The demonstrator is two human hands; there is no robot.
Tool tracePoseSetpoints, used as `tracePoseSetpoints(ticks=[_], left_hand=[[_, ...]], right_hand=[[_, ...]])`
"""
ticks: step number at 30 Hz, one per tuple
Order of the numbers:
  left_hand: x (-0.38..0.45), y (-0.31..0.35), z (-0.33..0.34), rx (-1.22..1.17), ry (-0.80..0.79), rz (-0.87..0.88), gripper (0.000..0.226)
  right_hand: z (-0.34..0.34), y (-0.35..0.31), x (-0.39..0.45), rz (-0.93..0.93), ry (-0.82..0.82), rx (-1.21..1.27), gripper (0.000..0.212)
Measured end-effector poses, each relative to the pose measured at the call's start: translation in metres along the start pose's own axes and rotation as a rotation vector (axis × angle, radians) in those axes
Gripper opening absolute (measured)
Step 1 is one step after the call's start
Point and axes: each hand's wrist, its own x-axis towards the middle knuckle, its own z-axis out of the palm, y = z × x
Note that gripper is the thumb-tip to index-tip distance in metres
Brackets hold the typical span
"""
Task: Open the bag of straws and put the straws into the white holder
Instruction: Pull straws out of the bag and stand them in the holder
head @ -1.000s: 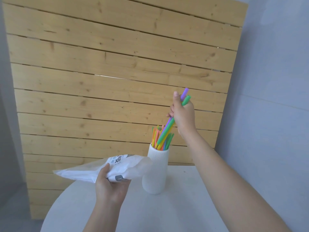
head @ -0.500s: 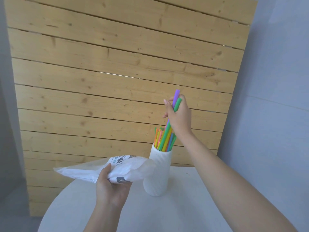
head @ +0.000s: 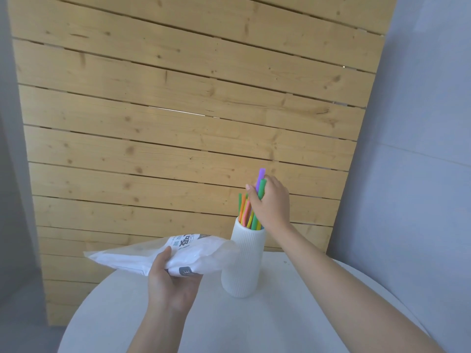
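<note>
Printing appears on one item only, the white plastic bag [head: 193, 253]. Near its upper edge run large dark characters in a non-Latin script, partly creased and cut off by folds; they cannot be read with certainty. Smaller print beside them is too blurred to make out. A dark grey square label on the bag's lower edge carries one pale character, also illegible.

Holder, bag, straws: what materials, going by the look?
White holder: looks like matte ceramic or plaster, possibly plastic; fine vertical ribs, no gloss. Bag: thin plastic film, part white, part translucent; it crumples in the left hand grip. Straws: smooth, brightly coloured tubes, probably plastic, though silicone or coated paper can't be ruled out.
</note>
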Motion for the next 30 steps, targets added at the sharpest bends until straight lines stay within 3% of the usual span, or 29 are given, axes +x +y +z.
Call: tracePoseSetpoints(ticks=[4,6,11,19,22,26,30], left_hand=[[0.000,-0.001,0.001,-0.009,0.008,-0.013,0.027],[-0.001,-0.001,0.002,-0.017,0.012,-0.017,0.026],[-0.001,0.000,0.000,-0.026,0.021,-0.022,0.028],[-0.001,0.000,0.000,-0.031,-0.008,-0.035,0.030],[-0.001,0.000,0.002,-0.035,-0.018,-0.035,0.048],[0.000,-0.001,0.000,-0.052,0.004,-0.024,0.032],[-0.001,0.001,0.001,-0.025,-0.020,-0.024,0.039]], right_hand=[[-0.005,0.002,-0.007,0.068,-0.062,0.164,0.047],[-0.013,-0.003,-0.004,-0.014,-0.053,0.246,0.054],[-0.014,-0.003,-0.006,-0.261,-0.183,0.060,0.053],[-0.018,0.006,-0.022,-0.280,-0.302,-0.183,0.067],[-0.020,-0.001,-0.020,-0.306,-0.308,-0.240,0.076],[-0.019,-0.004,-0.021,-0.286,-0.453,-0.301,0.072],[-0.018,-0.005,-0.023,-0.303,-0.346,-0.254,0.071]])
